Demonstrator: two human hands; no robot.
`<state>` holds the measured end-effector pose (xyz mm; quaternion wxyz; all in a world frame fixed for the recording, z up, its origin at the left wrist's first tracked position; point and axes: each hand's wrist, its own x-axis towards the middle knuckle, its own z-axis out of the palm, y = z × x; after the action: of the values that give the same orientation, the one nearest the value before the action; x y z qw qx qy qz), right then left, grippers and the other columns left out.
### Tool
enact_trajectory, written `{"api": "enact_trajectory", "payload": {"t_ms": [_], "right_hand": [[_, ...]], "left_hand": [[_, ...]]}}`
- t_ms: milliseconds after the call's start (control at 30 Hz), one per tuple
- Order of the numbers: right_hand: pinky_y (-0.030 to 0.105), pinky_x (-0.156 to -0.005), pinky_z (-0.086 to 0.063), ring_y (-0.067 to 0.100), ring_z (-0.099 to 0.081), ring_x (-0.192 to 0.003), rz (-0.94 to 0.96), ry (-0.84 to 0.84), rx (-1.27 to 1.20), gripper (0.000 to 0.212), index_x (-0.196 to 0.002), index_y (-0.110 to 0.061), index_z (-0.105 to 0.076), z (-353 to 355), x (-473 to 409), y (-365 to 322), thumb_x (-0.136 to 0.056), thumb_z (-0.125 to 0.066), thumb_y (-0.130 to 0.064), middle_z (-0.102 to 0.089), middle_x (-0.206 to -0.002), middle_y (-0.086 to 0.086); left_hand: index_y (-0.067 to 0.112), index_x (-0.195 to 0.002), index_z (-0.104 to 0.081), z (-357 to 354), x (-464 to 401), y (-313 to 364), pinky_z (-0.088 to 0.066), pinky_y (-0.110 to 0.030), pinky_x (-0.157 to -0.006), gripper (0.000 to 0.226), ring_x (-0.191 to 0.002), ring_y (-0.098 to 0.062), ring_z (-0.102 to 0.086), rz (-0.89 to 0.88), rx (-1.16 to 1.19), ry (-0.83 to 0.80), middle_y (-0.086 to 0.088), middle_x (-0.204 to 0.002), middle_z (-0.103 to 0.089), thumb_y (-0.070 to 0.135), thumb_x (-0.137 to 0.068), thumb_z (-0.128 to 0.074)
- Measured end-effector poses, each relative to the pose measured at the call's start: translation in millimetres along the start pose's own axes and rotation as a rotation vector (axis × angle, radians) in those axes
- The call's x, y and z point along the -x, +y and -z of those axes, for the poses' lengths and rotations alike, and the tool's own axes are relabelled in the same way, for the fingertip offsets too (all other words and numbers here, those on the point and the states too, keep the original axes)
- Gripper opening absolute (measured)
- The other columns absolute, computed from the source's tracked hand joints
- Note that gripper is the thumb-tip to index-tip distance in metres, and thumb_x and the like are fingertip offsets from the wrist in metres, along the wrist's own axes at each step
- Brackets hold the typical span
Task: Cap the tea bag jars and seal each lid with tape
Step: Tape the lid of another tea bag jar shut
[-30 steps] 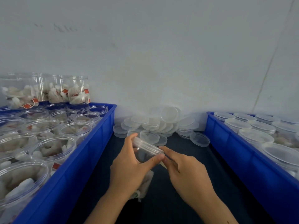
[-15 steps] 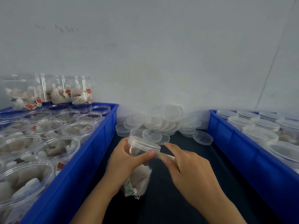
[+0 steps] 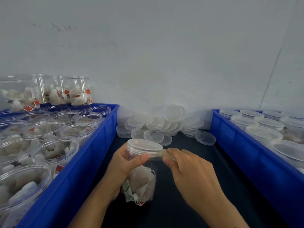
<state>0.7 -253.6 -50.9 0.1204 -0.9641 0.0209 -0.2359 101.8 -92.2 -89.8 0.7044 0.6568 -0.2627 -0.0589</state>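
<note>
Clear capped jar [image 3: 141, 162] held by two hands, between two blue bins [image 3: 92, 155].

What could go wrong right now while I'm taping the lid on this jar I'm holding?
1. The tape is a short strip pinched by the right hand beside the lid; it may crease or stick to your fingers.
2. The left hand holds the jar tilted off the table, thumb just under the lid, so the wrap could run crooked.
3. Loose lids lie close behind; a swing could scatter them.
</note>
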Motion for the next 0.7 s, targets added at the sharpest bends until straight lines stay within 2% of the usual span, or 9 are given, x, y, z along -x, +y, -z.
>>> {"api": "enact_trajectory", "payload": {"t_ms": [100,233,333,400,467,533,600,633,700], "right_hand": [[0.029,-0.075,-0.049,0.008,-0.053,-0.08,0.0,-0.007,-0.02,0.037,-0.131,-0.039,-0.042,-1,-1,1,-0.101,-0.023,-0.048,-0.05,-0.089,-0.011],[0.031,-0.074,-0.049,0.009,-0.051,-0.078,-0.013,-0.02,-0.072,0.037,-0.135,-0.042,-0.037,-2,-2,4,-0.1,-0.026,-0.048,-0.048,-0.083,-0.01],[0.027,-0.077,-0.047,0.008,-0.054,-0.086,-0.027,-0.018,-0.126,0.044,-0.143,-0.046,-0.029,-3,-3,5,-0.099,-0.029,-0.05,-0.057,-0.094,-0.011],[0.025,-0.078,-0.045,0.006,-0.056,-0.094,-0.023,-0.006,-0.128,0.048,-0.146,-0.047,-0.021,-4,-3,4,-0.099,-0.031,-0.05,-0.061,-0.105,-0.012],[0.025,-0.078,-0.047,0.006,-0.056,-0.093,-0.02,-0.002,-0.137,0.047,-0.146,-0.048,-0.023,-4,-2,3,-0.1,-0.034,-0.048,-0.062,-0.104,-0.012],[0.025,-0.076,-0.048,0.006,-0.056,-0.088,-0.037,0.004,-0.147,0.046,-0.145,-0.046,-0.028,-4,-2,4,-0.099,-0.036,-0.047,-0.061,-0.098,-0.011],[0.023,-0.074,-0.047,0.005,-0.055,-0.083,-0.063,0.023,-0.13,0.046,-0.144,-0.044,-0.031,-6,-2,3,-0.099,-0.035,-0.048,-0.059,-0.092,-0.011],[0.023,-0.07,-0.045,0.005,-0.054,-0.081,-0.067,0.044,-0.11,0.046,-0.145,-0.043,-0.031,-7,-1,2,-0.099,-0.034,-0.048,-0.058,-0.09,-0.011],[0.023,-0.064,-0.038,0.006,-0.051,-0.075,-0.06,0.086,-0.06,0.046,-0.146,-0.042,-0.028,-12,1,-2,-0.1,-0.031,-0.047,-0.052,-0.086,-0.011]], "left_hand": [[0.025,-0.111,-0.065,1,-1,-1,-0.053,-0.014,-0.076,0.066,-0.101,-0.006,-0.067,-0.011,-0.002,-0.042,0.008,-0.108,-0.073,0.051,-0.053,-0.081],[0.025,-0.118,-0.06,2,-1,1,-0.053,-0.016,-0.08,0.091,-0.106,-0.005,-0.065,-0.008,-0.015,-0.072,0.008,-0.113,-0.071,0.067,-0.042,-0.084],[0.027,-0.126,-0.044,0,-1,-3,-0.052,-0.014,-0.078,0.099,-0.102,-0.001,-0.065,0.008,0.019,-0.041,0.011,-0.109,-0.068,0.052,-0.04,-0.086],[0.029,-0.124,-0.036,-1,-1,-5,-0.053,-0.013,-0.076,0.092,-0.101,0.002,-0.064,-0.001,0.024,-0.048,0.02,-0.103,-0.068,0.046,-0.045,-0.08],[0.027,-0.121,-0.036,-2,-1,-4,-0.052,-0.012,-0.076,0.084,-0.101,0.002,-0.064,-0.03,-0.001,-0.058,0.025,-0.102,-0.066,0.048,-0.05,-0.077],[0.024,-0.117,-0.043,-5,0,-2,-0.051,-0.011,-0.078,0.069,-0.103,-0.001,-0.063,-0.075,-0.047,-0.027,0.017,-0.109,-0.066,0.052,-0.061,-0.072],[0.03,-0.121,-0.048,-12,1,-1,-0.047,-0.008,-0.081,0.05,-0.105,0.004,-0.058,-0.135,-0.17,0.054,0.011,-0.12,-0.056,0.055,-0.078,-0.059],[0.038,-0.128,-0.045,-16,2,0,-0.044,-0.006,-0.083,0.046,-0.108,0.01,-0.053,-0.173,-0.267,0.101,0.017,-0.127,-0.048,0.056,-0.085,-0.048],[0.049,-0.14,-0.026,-23,4,3,-0.039,-0.004,-0.089,0.053,-0.116,0.016,-0.044,-0.248,-0.453,0.166,0.032,-0.133,-0.036,0.064,-0.09,-0.032]]}}
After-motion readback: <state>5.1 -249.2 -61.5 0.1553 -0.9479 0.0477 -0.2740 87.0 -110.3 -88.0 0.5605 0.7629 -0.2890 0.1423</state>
